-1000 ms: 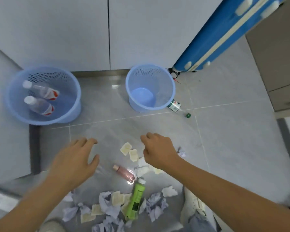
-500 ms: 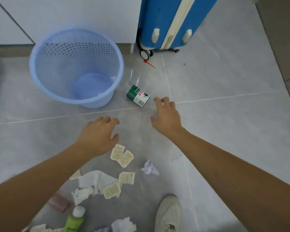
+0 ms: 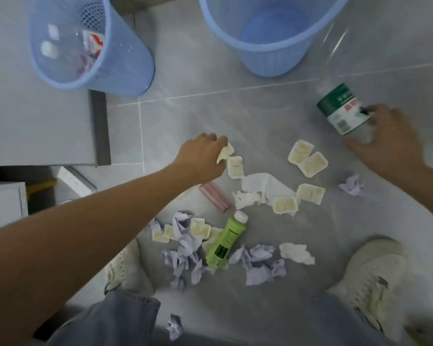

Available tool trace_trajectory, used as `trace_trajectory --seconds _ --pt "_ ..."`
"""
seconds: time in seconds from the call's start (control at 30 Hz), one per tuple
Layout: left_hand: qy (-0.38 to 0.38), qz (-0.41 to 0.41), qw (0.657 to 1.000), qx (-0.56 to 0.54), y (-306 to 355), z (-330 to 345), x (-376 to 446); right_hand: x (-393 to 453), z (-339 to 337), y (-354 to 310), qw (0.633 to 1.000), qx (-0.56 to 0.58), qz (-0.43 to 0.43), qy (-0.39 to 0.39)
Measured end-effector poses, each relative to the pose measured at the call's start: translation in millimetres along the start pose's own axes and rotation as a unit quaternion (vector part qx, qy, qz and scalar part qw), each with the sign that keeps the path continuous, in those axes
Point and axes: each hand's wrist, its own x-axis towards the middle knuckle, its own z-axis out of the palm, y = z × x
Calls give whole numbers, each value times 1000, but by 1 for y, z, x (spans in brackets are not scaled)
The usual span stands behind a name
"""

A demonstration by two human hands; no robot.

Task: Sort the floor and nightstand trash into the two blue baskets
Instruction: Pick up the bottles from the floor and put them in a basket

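My right hand (image 3: 388, 143) grips a clear plastic bottle with a green-and-white label (image 3: 343, 108) just above the floor at the right. My left hand (image 3: 200, 158) pinches a crumpled white tissue (image 3: 226, 153) at the middle of the floor. The left blue basket (image 3: 60, 78) holds clear bottles with red labels. The right blue basket (image 3: 268, 53) shows a bare bottom. Scattered on the tiles lie cream cotton pads (image 3: 308, 158), white tissues (image 3: 260, 186), crumpled lilac paper (image 3: 260, 265), a pink bottle (image 3: 215, 199) and a green bottle (image 3: 225, 240).
A grey nightstand or cabinet side (image 3: 35, 121) stands at the left against the left basket. My two pale sneakers (image 3: 370, 270) flank the trash pile, with jeans at the bottom edge. A lone lilac paper ball (image 3: 351, 186) lies right of the pads.
The view swung down and left. My right hand closed on the green-labelled bottle and lifted it. My left hand moved onto a white tissue and pinched it.
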Motion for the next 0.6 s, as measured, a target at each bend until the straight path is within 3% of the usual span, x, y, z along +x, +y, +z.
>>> trace_trajectory --seconds 0.17,0.33,0.43,0.6 --pt "-30 -4 1000 -2 -44 35 -59 -82 27 -65 998 -5 -39 -50" --pt "-40 86 994 44 -60 89 -57 -102 68 -142 994 4 -96 -49" --pt "-7 147 987 60 -52 132 -40 -103 84 -172 993 8 -114 -39" --pt "96 156 979 90 -51 158 -27 -107 79 -207 991 34 -123 -27"
